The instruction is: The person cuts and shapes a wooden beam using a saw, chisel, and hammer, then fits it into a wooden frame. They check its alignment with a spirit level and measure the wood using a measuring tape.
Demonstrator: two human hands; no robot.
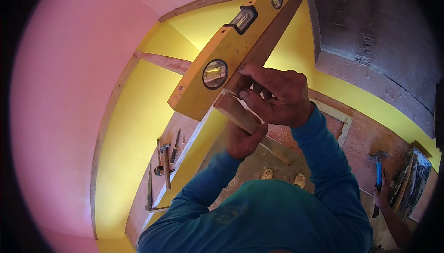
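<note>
A yellow spirit level [231,49] with several vials lies slanting along a wooden beam [277,26]. My right hand [284,95] is closed at the near end of the beam, forefinger and thumb on either side of it, just beside the level. Below it, my left hand [244,141] is wrapped round a short piece of wood [238,113], whose upper end meets or nearly meets the beam end. Some left fingers are hidden behind that piece.
On a ledge at the lower left lie a hammer [166,165] and other hand tools. At the right, another person's hand [382,195] is by a blue-handled hammer [379,174], close to dark boards [414,183]. Yellow wall [134,128] with wooden strips stands behind.
</note>
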